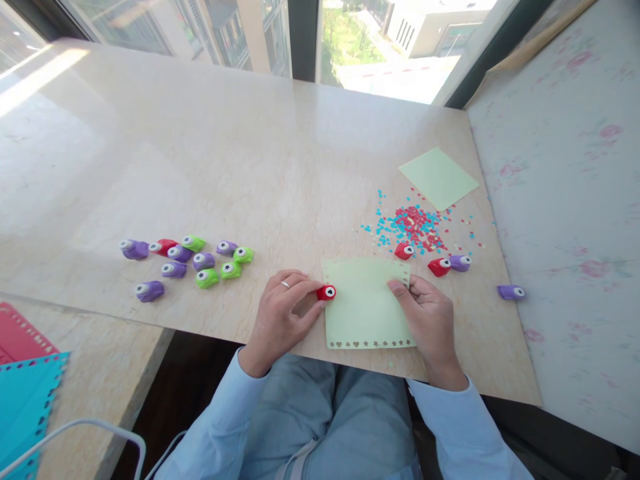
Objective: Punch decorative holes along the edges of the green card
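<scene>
My left hand [286, 315] pinches a small red craft punch [327, 293] between thumb and fingertips. The punch, with a dark heart on its white top, sits at the left edge of a pale green sheet of paper [367, 310]. My right hand [431, 313] grips that sheet by its right side, thumb on top and fingers beneath. Small hearts, stars and other shapes are cut along the sheet's bottom edge, and holes also show near its upper right corner. Whether the punch's jaw is pressed down cannot be seen.
Several purple, green and red punches [204, 261] lie to the left. Red and blue paper confetti [417, 223] is scattered at right, by more punches [440, 267] and another green sheet [439, 179]. Punched red paper [23, 337], blue paper [30, 407] and a white cable [100, 423] are at lower left.
</scene>
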The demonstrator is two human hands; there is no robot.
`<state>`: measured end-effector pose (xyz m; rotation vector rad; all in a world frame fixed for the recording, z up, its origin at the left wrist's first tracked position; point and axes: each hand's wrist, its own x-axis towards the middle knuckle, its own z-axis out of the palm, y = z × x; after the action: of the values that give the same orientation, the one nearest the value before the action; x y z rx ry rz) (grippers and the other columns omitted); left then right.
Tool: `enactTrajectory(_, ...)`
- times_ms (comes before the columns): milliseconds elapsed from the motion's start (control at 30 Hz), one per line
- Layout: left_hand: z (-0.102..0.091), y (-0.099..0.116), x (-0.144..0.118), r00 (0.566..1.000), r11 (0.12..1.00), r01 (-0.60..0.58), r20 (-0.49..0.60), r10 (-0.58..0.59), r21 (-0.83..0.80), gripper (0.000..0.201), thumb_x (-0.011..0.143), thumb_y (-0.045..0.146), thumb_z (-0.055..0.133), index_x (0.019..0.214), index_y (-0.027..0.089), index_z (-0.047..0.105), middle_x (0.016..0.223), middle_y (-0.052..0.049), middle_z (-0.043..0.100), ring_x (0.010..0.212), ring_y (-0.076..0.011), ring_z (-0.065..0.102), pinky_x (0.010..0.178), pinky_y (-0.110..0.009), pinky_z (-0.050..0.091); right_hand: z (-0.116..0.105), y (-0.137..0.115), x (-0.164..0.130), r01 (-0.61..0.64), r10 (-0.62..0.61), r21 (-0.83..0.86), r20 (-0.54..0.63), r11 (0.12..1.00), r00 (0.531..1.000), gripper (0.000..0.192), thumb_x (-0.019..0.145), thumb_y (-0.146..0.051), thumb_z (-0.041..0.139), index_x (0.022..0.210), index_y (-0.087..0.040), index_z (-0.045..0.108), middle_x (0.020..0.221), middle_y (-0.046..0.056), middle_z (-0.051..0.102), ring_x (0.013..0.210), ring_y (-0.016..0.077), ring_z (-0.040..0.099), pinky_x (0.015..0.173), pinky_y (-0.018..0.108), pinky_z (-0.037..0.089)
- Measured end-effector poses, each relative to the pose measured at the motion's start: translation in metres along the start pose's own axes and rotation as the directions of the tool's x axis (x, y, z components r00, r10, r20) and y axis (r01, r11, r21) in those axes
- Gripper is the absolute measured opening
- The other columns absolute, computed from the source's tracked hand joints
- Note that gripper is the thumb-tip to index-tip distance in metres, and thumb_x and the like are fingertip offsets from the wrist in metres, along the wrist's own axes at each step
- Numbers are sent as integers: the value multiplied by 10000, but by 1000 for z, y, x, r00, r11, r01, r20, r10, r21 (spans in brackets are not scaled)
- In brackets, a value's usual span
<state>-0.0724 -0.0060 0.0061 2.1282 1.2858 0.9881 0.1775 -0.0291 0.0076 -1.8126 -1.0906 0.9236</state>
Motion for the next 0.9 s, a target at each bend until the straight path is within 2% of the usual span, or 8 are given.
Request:
enactTrajectory(267, -1, 0, 1, 1000, 1000, 10, 0, -10, -10, 154, 870, 256, 683, 1019, 222, 697, 937, -56, 711, 986, -232, 609, 885, -422, 501, 1, 0, 0, 21, -21, 17, -2, 1000, 1000, 360, 807, -510, 691, 903, -165, 730, 719, 17, 679, 596, 143, 527, 520, 236, 411)
enactTrajectory(467, 1, -2, 0, 1000, 1000, -4, -15, 4, 8, 158, 865, 256, 692, 1020, 223, 688, 932, -52, 704, 985, -228, 610, 886, -414, 498, 2, -1, 0, 57, -58, -55, -20, 997, 998, 353, 822, -504, 673, 874, -159, 727, 625, -14, 599, 555, 118, 457, 502, 227, 359)
enactTrajectory(733, 1, -2, -1, 1000, 1000, -8, -18, 8, 1, 150, 865, 253, 693, 1011, 218, 686, 928, -50, 707, 977, -226, 606, 887, -413, 491, 3, -2, 1, 45, -45, -38, -5, 998, 999, 359, 823, -521, 659, 844, -165, 702, 655, -14, 598, 583, 121, 460, 531, 231, 361)
enactTrajectory(900, 2, -2, 0, 1000, 1000, -10, -5, 10, 10, 131, 874, 255, 682, 998, 212, 686, 917, -48, 708, 954, -219, 606, 882, -407, 482, 3, 0, 1, 58, -58, -46, 6, 997, 998, 377, 831, -531, 643, 900, -166, 704, 683, -9, 599, 607, 128, 471, 556, 237, 380)
